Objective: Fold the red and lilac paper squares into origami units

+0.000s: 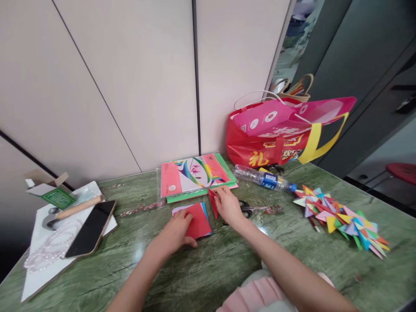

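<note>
Under my left hand [177, 229] lies a small stack of square coloured paper [199, 221], a red sheet on top. The fingers rest on its left side, with the thumb apart from them. My right hand [227, 203] pinches a folded red paper piece [212, 203] just to the right of the stack. Part of that piece is hidden behind the fingers. Scissors [248, 209] with black handles lie right beside my right hand. Behind both hands is a pack of coloured paper [195, 175] in a clear sleeve.
A clear plastic bottle [260, 177] lies before a red bag [269, 143]. Folded colourful paper stars [344, 219] sit at right. On the left, a white board [37, 273] bears a phone [92, 229], a hammer [78, 208], beads [53, 245] and an opened box [56, 195].
</note>
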The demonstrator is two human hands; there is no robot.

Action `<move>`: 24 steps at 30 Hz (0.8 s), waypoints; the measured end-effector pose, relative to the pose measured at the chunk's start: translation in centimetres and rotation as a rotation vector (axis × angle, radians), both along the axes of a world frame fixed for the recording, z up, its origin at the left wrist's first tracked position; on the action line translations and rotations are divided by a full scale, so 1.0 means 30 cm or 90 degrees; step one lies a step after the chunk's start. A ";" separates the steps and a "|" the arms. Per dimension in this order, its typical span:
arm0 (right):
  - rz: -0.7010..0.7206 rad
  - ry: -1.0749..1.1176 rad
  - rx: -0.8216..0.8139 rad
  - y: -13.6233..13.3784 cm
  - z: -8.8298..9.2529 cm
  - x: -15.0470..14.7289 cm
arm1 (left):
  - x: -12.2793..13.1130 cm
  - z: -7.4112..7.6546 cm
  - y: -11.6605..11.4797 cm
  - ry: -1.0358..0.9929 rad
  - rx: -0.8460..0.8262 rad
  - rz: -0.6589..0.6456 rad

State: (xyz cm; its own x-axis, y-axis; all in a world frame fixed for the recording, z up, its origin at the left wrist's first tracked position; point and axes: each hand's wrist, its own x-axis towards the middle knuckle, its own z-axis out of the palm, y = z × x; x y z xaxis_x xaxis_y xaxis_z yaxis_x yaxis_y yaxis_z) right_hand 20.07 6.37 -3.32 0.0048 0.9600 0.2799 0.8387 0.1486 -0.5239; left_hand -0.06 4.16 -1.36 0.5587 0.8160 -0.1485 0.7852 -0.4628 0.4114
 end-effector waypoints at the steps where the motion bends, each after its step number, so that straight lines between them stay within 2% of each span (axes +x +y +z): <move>1: 0.042 0.020 0.003 -0.003 0.002 -0.004 | -0.001 0.003 -0.001 -0.004 -0.002 0.002; 4: 0.137 0.055 -0.051 -0.008 -0.004 -0.016 | -0.007 0.015 -0.001 -0.026 -0.007 -0.006; 7: 0.170 0.052 -0.110 -0.013 -0.014 -0.024 | -0.015 0.026 0.003 -0.054 -0.016 -0.014; 12: 0.191 0.073 -0.057 -0.022 -0.006 -0.027 | -0.014 0.056 0.003 -0.093 -0.037 0.032; 16: 0.266 0.139 -0.073 -0.030 0.001 -0.034 | -0.006 0.073 -0.001 -0.180 -0.047 0.022; 20: 0.281 0.238 -0.089 -0.032 -0.012 -0.049 | 0.005 0.073 0.006 -0.233 -0.016 0.029; 22: 0.265 0.324 -0.116 -0.029 -0.021 -0.056 | 0.009 0.072 0.014 -0.257 0.039 0.074; 24: 0.241 0.424 -0.132 -0.024 -0.025 -0.061 | 0.007 0.075 0.024 -0.305 0.142 0.175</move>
State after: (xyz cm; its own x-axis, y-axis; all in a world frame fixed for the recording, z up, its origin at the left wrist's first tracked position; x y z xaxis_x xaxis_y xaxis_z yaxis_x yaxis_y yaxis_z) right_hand 18.23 5.64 -4.08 -0.2294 0.9620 0.1480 0.2511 0.2054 -0.9459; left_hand 0.17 4.87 0.90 0.2844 0.9229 0.2595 0.6394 -0.3843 0.6660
